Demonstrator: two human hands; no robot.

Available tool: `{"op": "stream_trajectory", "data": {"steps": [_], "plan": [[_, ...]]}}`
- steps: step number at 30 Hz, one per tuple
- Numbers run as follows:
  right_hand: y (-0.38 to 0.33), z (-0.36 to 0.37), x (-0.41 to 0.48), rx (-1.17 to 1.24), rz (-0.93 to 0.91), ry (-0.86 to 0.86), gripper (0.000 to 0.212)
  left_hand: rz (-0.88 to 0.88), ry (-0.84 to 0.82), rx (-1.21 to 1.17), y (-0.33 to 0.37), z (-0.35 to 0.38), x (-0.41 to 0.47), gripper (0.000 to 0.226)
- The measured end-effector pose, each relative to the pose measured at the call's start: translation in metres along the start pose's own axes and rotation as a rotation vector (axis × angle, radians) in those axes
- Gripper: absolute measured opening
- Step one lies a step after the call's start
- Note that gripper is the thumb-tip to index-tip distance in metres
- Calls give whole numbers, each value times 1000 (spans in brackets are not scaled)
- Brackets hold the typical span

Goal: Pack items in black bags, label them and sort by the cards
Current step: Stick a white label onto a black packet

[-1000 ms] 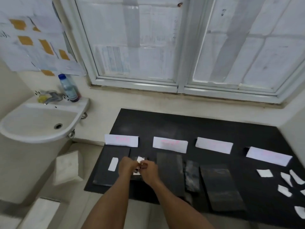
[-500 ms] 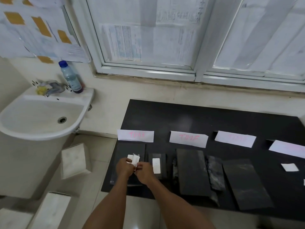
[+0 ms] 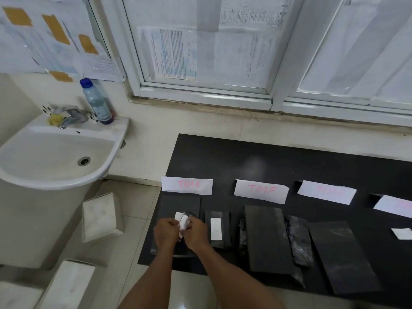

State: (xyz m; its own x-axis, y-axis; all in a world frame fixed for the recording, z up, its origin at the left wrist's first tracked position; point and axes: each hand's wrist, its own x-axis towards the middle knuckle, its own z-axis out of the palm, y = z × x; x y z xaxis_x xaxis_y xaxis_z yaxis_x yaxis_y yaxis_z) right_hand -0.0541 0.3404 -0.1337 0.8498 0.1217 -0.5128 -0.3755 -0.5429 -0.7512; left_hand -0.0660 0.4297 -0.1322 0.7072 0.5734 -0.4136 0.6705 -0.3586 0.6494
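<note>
A small white label (image 3: 183,222) is pinched between the two hands, the left hand (image 3: 165,233) and the right hand (image 3: 196,233) both curled tight on it, knuckles close together. They hold it just over the leftmost black bag (image 3: 178,205), which lies flat at the left front corner of the black counter (image 3: 245,161). Whether the label touches the bag, I cannot tell from here.

Just right of that lies a smaller black bag (image 3: 224,228) with a white sticker (image 3: 215,228) on its face. Further right are a large flat bag (image 3: 267,238), a crumpled bag (image 3: 298,240) beside it, and another flat bag (image 3: 341,256) set at a slant. A loose white slip (image 3: 402,233) sits near the right edge.

Behind the bags runs a row of white cards with faint pink writing: the first card (image 3: 186,186), a second card (image 3: 260,191), a third card (image 3: 326,192), and a fourth card (image 3: 394,206) cut off at the edge.

Left of the counter a white sink (image 3: 55,152) hangs on the wall, with a blue-capped bottle (image 3: 98,101) on its rim beside the tap (image 3: 71,115). A white box (image 3: 101,217) sits on the floor below.
</note>
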Motion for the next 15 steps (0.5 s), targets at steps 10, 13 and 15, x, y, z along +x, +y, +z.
{"op": "stream_trajectory", "data": {"steps": [10,13,15], "plan": [[0,11,1,74,7,139,24,459,-163,255,-7,-5,8,31],[0,16,0,75,4,160,17,506,-239,313,-11,-8,8,36],[-1,18,1,62,13,165,16,503,-258,307,-11,-8,7,39]]}}
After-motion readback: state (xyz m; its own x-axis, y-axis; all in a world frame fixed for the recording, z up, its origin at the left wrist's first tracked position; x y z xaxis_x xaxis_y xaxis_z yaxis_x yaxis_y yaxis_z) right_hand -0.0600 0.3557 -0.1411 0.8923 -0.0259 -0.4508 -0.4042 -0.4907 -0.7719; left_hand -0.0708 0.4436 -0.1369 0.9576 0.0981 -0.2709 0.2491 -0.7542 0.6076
